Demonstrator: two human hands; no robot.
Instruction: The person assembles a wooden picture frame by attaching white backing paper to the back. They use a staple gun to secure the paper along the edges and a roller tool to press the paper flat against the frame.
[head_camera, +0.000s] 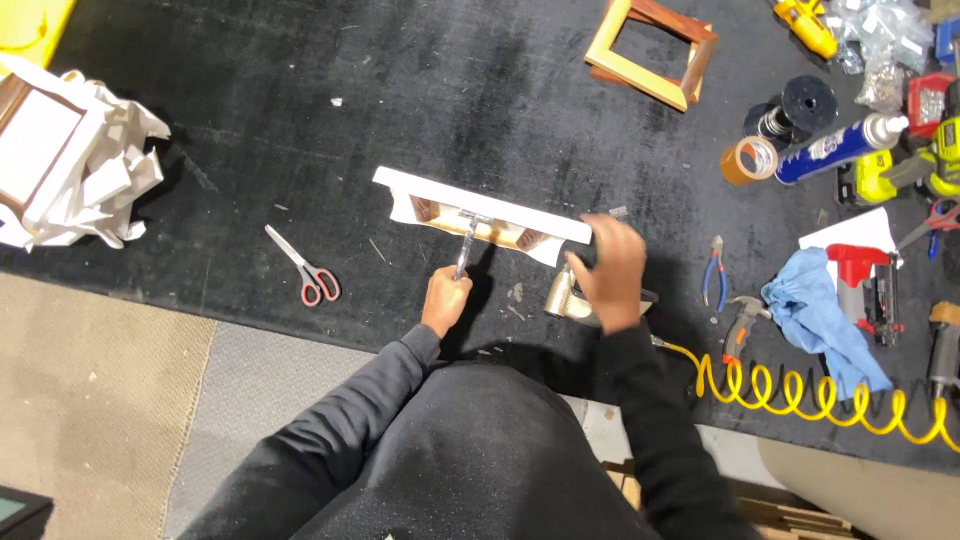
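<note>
A picture frame wrapped in white paper (480, 205) lies on the black mat, its wooden corners showing underneath. My left hand (446, 297) grips the handle of a metal tool (466, 240) whose head rests against the frame's near edge. My right hand (607, 268) is closed over an air-powered nail or staple gun (568, 297) set against the frame's right end. A coiled yellow air hose (800, 395) runs from that gun to the right.
Red-handled scissors (305, 268) lie to the left. Crumpled white paper with a frame (70, 160) sits far left. An empty wooden frame (655, 50) lies at the back. Blue-handled pliers (714, 272), a blue cloth (815, 315), tape roll (749, 160), spray can (838, 148) and power tools crowd the right.
</note>
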